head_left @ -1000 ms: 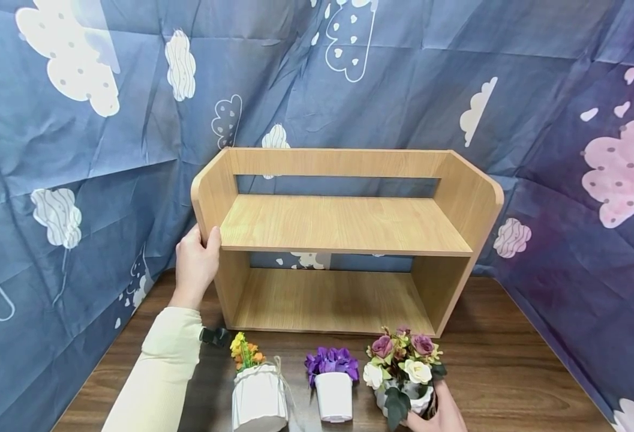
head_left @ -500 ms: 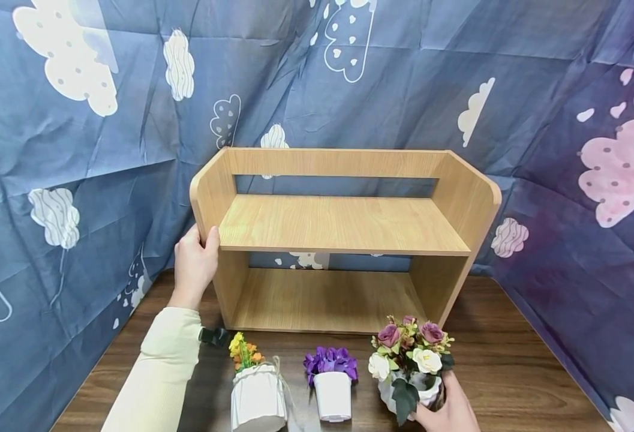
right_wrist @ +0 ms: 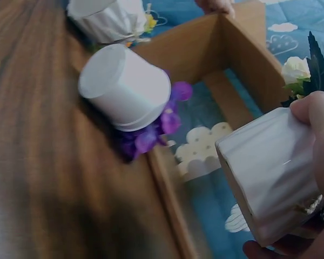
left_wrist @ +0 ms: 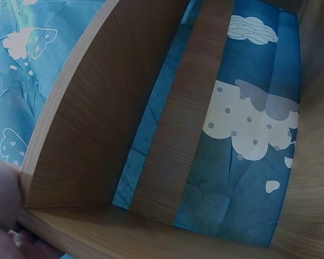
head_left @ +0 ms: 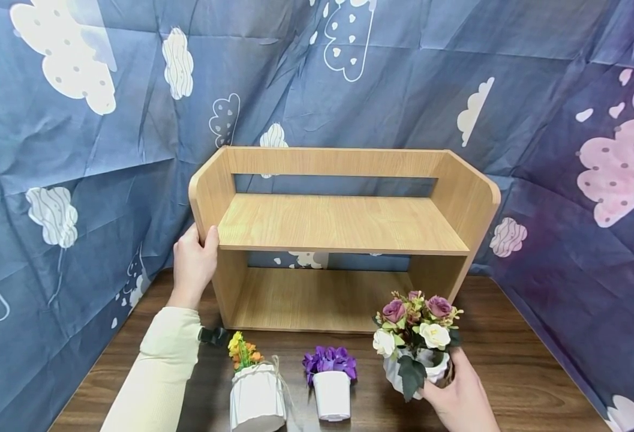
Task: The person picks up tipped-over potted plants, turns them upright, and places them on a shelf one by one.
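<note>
My left hand [head_left: 194,267] grips the front edge of the left side panel of a light wooden two-tier shelf [head_left: 343,222]. Its fingers and thumb also show at the lower left of the left wrist view. In front of the shelf's lower right corner, my right hand [head_left: 463,390] holds a white pot of artificial roses [head_left: 414,330] by its right side. Mauve and white blooms rise above the rim. The right wrist view shows that pot's pale ribbed side [right_wrist: 270,167] between thumb and fingers, seemingly raised off the table.
A small white pot with purple flowers [head_left: 333,393] stands front centre. Left of it is a white pot with yellow and orange flowers [head_left: 258,396], tied with string. Both are on the dark wooden table [head_left: 532,372]. A blue cloud-print cloth [head_left: 349,108] hangs behind.
My right hand has carried the pot of roses upward, forward and slightly right, toward the shelf. My left hand stays on the side panel.
</note>
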### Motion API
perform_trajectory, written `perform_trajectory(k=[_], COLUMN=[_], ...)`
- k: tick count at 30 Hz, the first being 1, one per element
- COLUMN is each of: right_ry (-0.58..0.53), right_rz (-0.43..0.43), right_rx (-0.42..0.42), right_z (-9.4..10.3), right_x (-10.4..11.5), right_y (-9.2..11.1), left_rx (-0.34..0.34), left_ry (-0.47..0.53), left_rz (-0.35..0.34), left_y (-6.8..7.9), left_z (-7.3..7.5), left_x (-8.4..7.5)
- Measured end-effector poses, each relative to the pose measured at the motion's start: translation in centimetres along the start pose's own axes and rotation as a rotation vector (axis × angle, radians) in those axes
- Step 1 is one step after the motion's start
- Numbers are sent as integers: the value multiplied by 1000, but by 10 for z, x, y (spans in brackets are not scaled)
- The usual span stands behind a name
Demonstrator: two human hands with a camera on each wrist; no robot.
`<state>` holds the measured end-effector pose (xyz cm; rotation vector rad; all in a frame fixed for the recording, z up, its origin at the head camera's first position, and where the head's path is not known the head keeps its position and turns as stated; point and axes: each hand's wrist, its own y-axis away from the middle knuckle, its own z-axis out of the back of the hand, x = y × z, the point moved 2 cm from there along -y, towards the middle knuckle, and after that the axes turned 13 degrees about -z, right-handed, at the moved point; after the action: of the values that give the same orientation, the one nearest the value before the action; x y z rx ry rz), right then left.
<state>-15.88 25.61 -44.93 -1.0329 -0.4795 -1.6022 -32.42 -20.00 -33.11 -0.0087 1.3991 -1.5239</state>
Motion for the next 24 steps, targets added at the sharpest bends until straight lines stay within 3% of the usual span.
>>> perform_trajectory(k=[8, 24], right_ry=[75, 42], right_rz=[7, 98], right_rx=[6, -65], right_z=[21, 47], right_x=[29, 82], right_y=[-17, -52], left_rx=[10, -13], left_ry=[2, -12], left_rz=[26, 1], left_y=[1, 1], left_z=[0, 0], left_x=[-2, -1])
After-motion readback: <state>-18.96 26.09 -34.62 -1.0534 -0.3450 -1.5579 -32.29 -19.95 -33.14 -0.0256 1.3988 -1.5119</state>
